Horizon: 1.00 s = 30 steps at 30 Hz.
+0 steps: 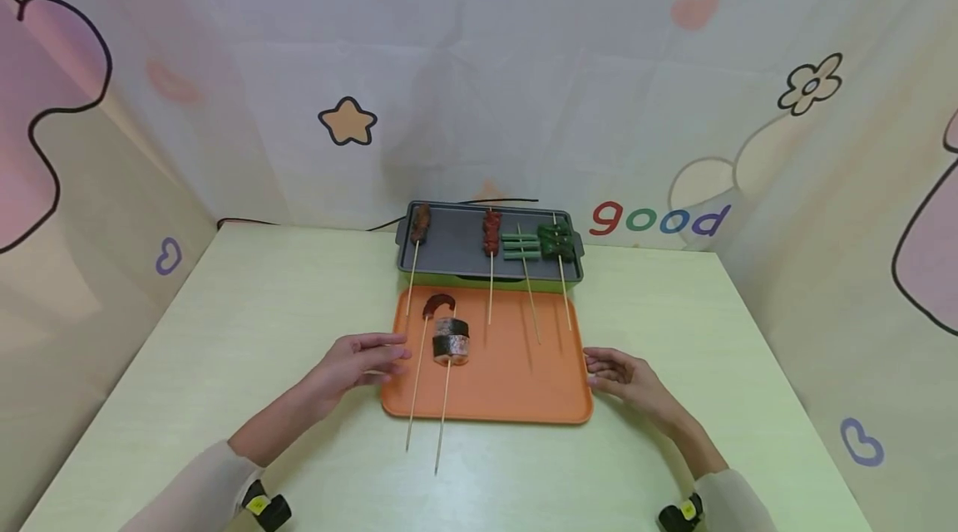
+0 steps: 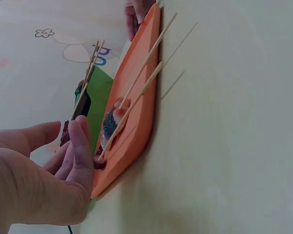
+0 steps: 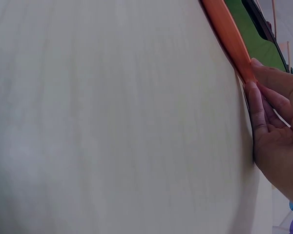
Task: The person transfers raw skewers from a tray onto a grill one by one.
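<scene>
An orange tray [image 1: 516, 391] lies on the table in front of a grill plate. On its left side rest a skewer with a dark red curved piece [image 1: 439, 302] and a skewer of black-and-white rolls [image 1: 451, 341], both sticks reaching past the near edge. My left hand [image 1: 359, 364] is at the tray's left edge; in the left wrist view its fingers [image 2: 80, 146] are extended and thumb and fingers are apart, gripping nothing. With thumb and fingertips, my right hand [image 1: 624, 378] pinches the tray's right rim, as the right wrist view shows.
Behind the tray stands a dark grill plate [image 1: 456, 241] on a green base. It bears a brown meat skewer [image 1: 421, 224], a red skewer [image 1: 491, 233], a green-stalk skewer [image 1: 521, 247] and a leafy green skewer [image 1: 555, 241], their sticks overhanging the tray. A printed curtain encloses the table.
</scene>
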Motion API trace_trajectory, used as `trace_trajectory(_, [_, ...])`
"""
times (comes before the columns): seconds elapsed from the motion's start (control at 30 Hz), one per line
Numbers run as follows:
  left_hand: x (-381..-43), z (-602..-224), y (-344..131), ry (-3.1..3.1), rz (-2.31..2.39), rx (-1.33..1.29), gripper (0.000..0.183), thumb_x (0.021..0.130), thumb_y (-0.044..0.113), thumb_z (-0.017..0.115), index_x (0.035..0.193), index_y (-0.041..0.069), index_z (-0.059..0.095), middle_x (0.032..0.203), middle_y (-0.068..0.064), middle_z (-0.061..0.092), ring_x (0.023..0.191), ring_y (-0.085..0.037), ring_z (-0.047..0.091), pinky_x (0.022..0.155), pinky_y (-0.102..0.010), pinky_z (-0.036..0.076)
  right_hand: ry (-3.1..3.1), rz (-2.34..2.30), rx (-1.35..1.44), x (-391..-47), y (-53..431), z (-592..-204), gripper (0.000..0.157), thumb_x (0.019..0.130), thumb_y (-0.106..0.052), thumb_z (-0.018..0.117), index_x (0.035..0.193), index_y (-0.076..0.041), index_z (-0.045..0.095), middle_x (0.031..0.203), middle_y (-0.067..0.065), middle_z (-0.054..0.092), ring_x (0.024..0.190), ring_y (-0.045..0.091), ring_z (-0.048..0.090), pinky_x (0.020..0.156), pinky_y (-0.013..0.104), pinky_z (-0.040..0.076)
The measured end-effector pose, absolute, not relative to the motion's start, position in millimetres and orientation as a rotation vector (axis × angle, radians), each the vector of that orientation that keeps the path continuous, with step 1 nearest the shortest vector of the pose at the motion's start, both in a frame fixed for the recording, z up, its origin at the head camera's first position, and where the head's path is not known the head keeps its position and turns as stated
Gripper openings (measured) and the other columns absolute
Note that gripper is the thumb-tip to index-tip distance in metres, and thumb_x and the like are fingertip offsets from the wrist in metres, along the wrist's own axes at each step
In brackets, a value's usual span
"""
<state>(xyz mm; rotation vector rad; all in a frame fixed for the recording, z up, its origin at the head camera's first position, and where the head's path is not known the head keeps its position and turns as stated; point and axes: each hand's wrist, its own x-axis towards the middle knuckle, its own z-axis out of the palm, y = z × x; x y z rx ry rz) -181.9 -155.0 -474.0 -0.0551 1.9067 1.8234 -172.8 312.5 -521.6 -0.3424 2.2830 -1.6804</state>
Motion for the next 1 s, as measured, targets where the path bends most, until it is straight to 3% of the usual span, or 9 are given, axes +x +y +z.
trace_trajectory(0.5, [-128.2, -490.7, -163.4, 1.809, 1.772, 0.035, 0.048, 0.097, 0.018, 0.071, 0.134, -0.01, 0.06, 0.112, -0.009, 0.078, 0.091, -0.012, 0.076, 0.079, -0.027, 0.061, 2.283, -1.712, -0.379, -172.4, 316.0, -525.8, 0.054, 0.097, 0.0, 0.066, 0.145, 0.013, 0.045, 0.135, 0.038, 0.054, 0.106, -0.002, 0.066, 0.091, 0.015, 0.053])
trace_trajectory(1.0, [-121.5, -495.5, -153.2, 1.714, 1.737, -0.009, 0.051, 0.096, 0.016, 0.07, 0.138, -0.01, 0.056, 0.117, -0.012, 0.077, 0.099, -0.017, 0.076, 0.085, -0.032, 0.061, 2.306, -1.689, -0.387, -172.1, 313.0, -523.4, 0.054, 0.097, -0.004, 0.067, 0.144, 0.013, 0.046, 0.134, 0.033, 0.057, 0.105, -0.001, 0.065, 0.091, 0.014, 0.053])
